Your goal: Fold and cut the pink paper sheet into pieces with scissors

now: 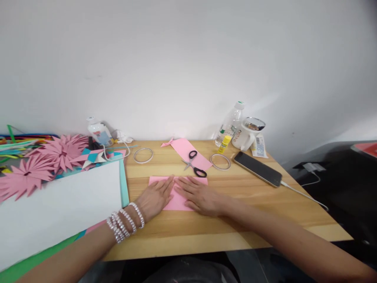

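Observation:
A pink sheet of paper (178, 203) lies on the wooden table in front of me. My left hand (156, 196) rests flat on its left half, fingers stretched out. Pressed flat on the right half is my right hand (202, 195), its fingers also extended. The fingertips of both hands nearly meet near the paper's far edge. Just beyond the sheet lie scissors (193, 164) with black handles, their blades partly open. They overlap a longer pink paper strip (188, 150). A small twisted pink paper piece (167, 143) touches that strip's far end.
Left, pink folded-paper flowers (63, 151) sit by large white sheets (88, 188). Two rings of tape (143, 155) flank the middle. A yellow glue stick (224, 144), bottle (231, 124), mug (246, 133) and phone (257, 169) with a charging cable (304, 195) are to the right.

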Demonstrator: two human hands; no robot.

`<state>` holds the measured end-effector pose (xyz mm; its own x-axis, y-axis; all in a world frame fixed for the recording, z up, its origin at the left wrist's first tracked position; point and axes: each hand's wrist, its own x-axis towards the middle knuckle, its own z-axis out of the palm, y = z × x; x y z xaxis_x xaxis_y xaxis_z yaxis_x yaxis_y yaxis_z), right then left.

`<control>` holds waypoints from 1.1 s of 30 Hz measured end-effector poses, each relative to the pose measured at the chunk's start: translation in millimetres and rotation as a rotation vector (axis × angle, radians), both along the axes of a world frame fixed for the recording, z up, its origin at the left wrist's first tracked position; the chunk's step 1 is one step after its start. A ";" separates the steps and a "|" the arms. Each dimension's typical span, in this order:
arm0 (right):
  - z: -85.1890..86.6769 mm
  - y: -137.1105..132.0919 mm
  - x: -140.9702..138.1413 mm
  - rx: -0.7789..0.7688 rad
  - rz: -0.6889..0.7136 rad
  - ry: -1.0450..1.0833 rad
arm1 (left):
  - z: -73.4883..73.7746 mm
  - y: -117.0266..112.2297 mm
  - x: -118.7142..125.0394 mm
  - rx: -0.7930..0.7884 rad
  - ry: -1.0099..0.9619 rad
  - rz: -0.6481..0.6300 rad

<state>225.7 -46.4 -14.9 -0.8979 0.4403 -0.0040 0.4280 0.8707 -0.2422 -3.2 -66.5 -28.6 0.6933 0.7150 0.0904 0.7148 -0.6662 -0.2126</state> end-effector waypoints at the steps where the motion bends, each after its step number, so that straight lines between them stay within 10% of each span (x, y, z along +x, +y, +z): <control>1: 0.7 0.1 -0.3 -0.003 -0.007 -0.004 | -0.4 -0.5 -0.8 0.000 -0.020 0.006; 13: -1.8 -0.5 0.8 -0.039 -0.089 -0.004 | 9.6 -10.9 1.1 0.111 -0.014 0.322; 22: -9.4 -8.4 21.4 0.008 -0.233 0.021 | -15.4 -5.2 -8.3 0.114 -0.142 0.318; 33: -7.4 -19.2 58.8 0.069 -0.332 -0.028 | -6.2 -9.2 -5.1 0.090 -0.066 0.355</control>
